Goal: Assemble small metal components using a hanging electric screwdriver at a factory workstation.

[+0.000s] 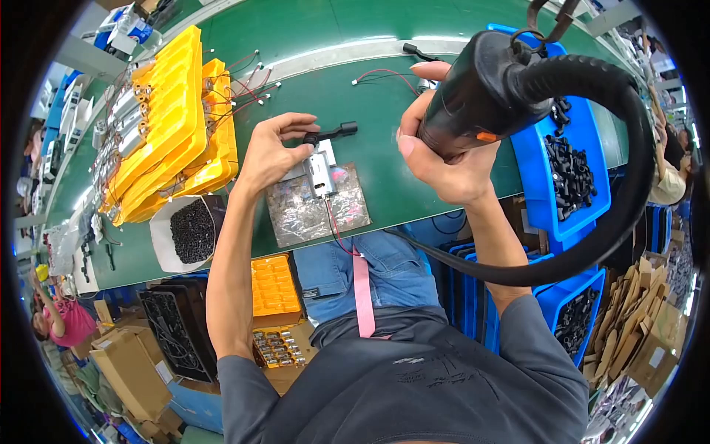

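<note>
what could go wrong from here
The left hand holds the black piece at the silver part, so the black handheld tool in the right hand could hit it if it slipped. The silver part's thin wires reach past the table edge and might snag on clothing.
</note>
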The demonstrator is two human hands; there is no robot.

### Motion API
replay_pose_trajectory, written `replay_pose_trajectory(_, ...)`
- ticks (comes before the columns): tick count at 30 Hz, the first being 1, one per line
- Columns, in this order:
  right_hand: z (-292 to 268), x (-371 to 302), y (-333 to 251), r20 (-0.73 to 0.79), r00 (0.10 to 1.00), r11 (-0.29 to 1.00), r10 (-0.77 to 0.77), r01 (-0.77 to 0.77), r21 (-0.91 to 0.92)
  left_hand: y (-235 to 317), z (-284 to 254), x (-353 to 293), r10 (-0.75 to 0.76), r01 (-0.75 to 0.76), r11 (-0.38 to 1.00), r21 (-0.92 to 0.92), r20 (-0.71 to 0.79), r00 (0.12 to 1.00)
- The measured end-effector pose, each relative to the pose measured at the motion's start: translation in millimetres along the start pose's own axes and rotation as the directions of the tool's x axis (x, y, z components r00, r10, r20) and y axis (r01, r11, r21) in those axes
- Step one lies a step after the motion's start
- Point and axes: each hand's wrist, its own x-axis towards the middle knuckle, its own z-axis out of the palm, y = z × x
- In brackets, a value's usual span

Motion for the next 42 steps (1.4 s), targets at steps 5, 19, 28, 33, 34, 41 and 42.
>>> replay_pose_trajectory(5,0,0,-2,0.005,0.999,0.997,-0.038,0.039,-0.065,8,0,-2,-0.079,0.083,0.994,-0.076,0.043,0.996)
replay_pose_trajectory(19,-2,-2,-10,-0.024,1.0,0.999,-0.002,0.001,-0.04,5,-8,4,0.211,-0.307,0.842,0.444,0.253,0.944)
replay_pose_trajectory(28,2,-4,-9,-0.046,0.999,1.0,0.023,-0.023,-0.003,5,-8,1,0.131,-0.158,0.929,0.335,0.103,0.986)
replay_pose_trajectory(33,1,-4,-12,-0.043,0.999,1.0,0.02,-0.021,-0.005,5,-6,-6,0.134,-0.159,0.938,0.308,0.101,0.986)
replay_pose_trajectory(34,1,-4,-13,-0.043,0.999,0.999,0.033,-0.033,-0.002,5,-6,-8,0.163,-0.195,0.927,0.321,0.124,0.979)
replay_pose_trajectory(41,6,-3,-10,-0.036,0.999,1.0,0.021,-0.021,0.013,22,-9,-24,0.061,-0.111,0.951,0.289,0.179,0.982)
replay_pose_trajectory(42,7,-3,-10,-0.036,0.999,0.999,0.03,-0.029,0.019,33,-7,-28,0.048,-0.108,0.942,0.316,0.193,0.98)
